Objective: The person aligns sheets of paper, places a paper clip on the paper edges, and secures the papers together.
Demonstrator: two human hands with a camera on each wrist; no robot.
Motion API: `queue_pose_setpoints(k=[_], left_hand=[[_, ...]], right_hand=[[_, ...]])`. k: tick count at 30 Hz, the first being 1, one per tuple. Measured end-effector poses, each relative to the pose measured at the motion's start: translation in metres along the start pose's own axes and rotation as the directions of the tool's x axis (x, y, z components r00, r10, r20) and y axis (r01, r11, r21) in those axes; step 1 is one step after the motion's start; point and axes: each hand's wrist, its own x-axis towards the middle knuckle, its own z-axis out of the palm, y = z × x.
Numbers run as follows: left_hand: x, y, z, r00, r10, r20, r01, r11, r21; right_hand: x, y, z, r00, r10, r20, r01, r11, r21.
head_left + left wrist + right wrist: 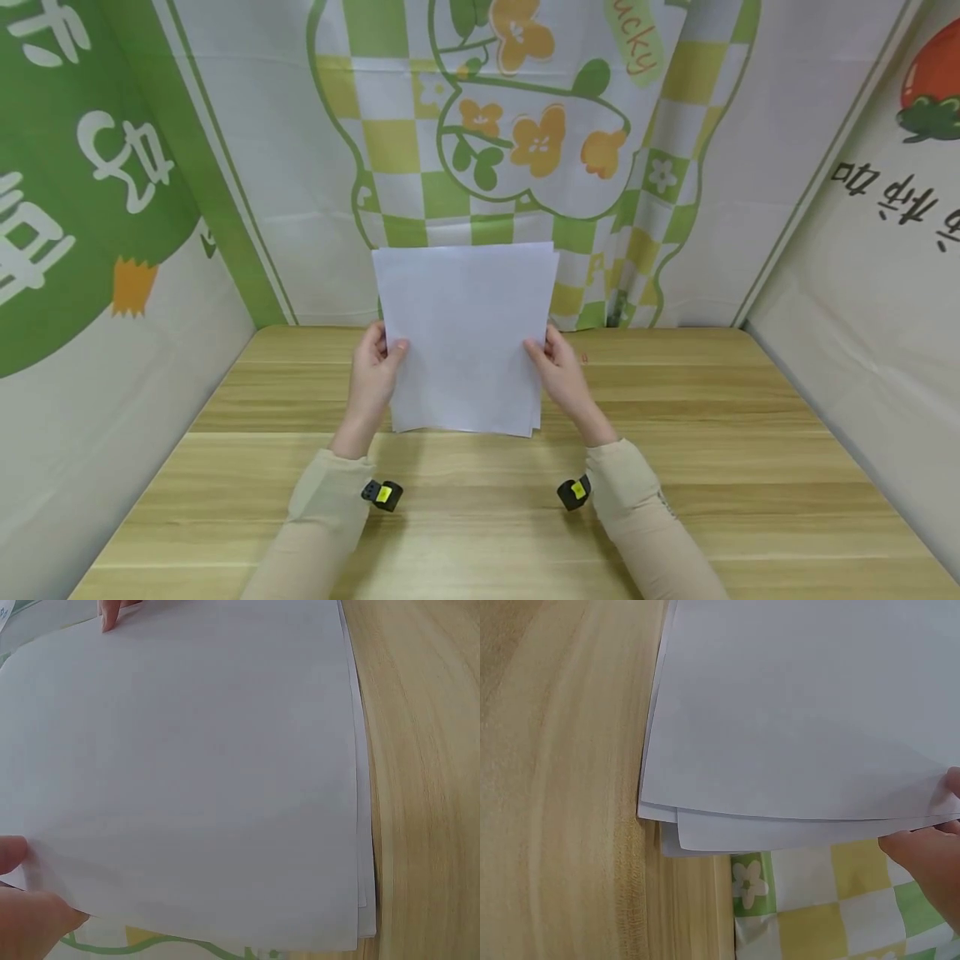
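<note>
Several blank white sheets of paper (465, 333) stand up in a loose stack above the wooden table. My left hand (373, 367) pinches the left edge, thumb on the near face and fingers behind. On the opposite edge my right hand (558, 371) holds the sheets the same way. In the right wrist view the paper corners (727, 832) are offset from one another, several layers showing. The left wrist view also shows uneven edges of the sheets (365, 900), and the left thumb (11, 853) pressing on the front sheet.
The light wooden table (675, 467) spreads under both arms. Behind it hangs a green and yellow checked curtain (390, 142) with flower prints, and printed fabric walls (862, 333) enclose the sides. Black devices with yellow marks (384, 494) sit at both wrists.
</note>
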Motion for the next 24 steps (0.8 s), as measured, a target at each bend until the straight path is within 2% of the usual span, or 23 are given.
queue_pose_setpoints(k=[7, 11, 16, 24], left_hand=[[-0.001, -0.002, -0.002, 1.0, -0.008, 0.0, 0.008, 1.0, 0.02], [-0.001, -0.005, -0.003, 0.999, -0.039, 0.005, 0.039, 0.999, 0.024], [-0.002, -0.008, -0.005, 0.994, -0.086, 0.062, 0.084, 0.995, 0.048], [-0.004, -0.015, -0.008, 0.982, -0.119, 0.15, 0.107, 0.991, 0.084]], right_hand=[[-0.001, 0.005, 0.0, 1.0, -0.005, 0.013, 0.005, 1.0, 0.011], [-0.002, 0.007, 0.001, 1.0, 0.016, 0.027, -0.016, 1.0, 0.018], [-0.004, 0.01, 0.002, 0.998, 0.05, 0.033, -0.051, 0.998, 0.028], [-0.007, 0.017, 0.003, 0.997, 0.074, 0.028, -0.074, 0.997, 0.011]])
